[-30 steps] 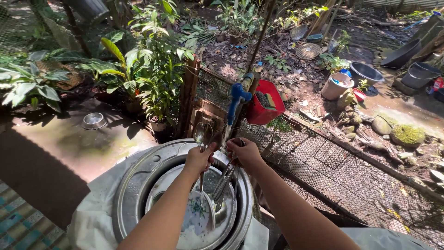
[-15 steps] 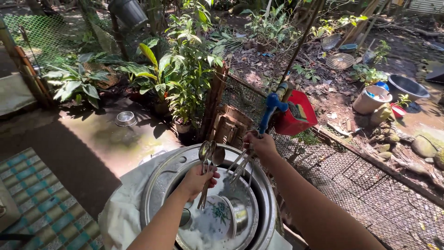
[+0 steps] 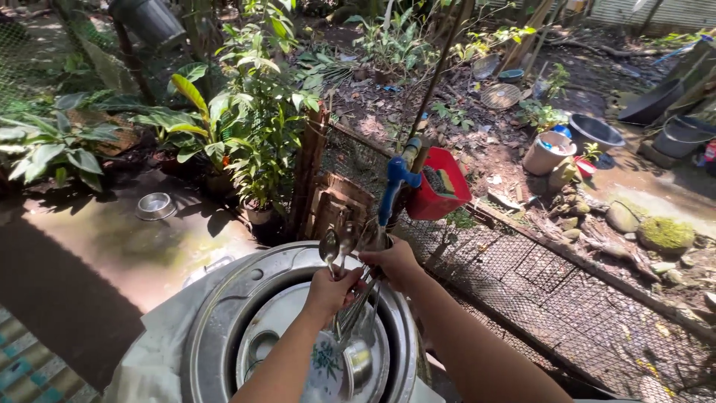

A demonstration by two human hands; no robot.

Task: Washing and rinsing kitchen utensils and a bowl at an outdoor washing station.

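Change: both hands sit a bit higher and nearer the tap than half a second back, and the spoon bowls now poke up above the basin rim instead of hanging over the middle.
Left arm: comes up from the near edge, forearm angled to the far right, wrist bent slightly back.
Left hand (image 3: 328, 289): fist closed round the bundle of spoons (image 3: 344, 246), gripping mid-handle, bowls pointing up and far.
Right arm: enters from the near right, long diagonal toward the far left, elbow out of frame.
Right hand (image 3: 394, 261): fingers curled, pressed against the same bundle right beside the left hand; can't tell if it fully grips or just steadies.
Spoons: metal, clustered, handles trailing down into the basin.
Basin (image 3: 224, 313): big round metal one, near centre, with a floral plate (image 3: 322, 366) and a small steel bowl (image 3: 358, 357) lying inside.
Tap (image 3: 391, 186): blue, just beyond the hands, by a red basket (image 3: 440, 195).
Far left: small steel bowl on wet ground (image 3: 155, 205), leafy plants (image 3: 246, 127) behind.
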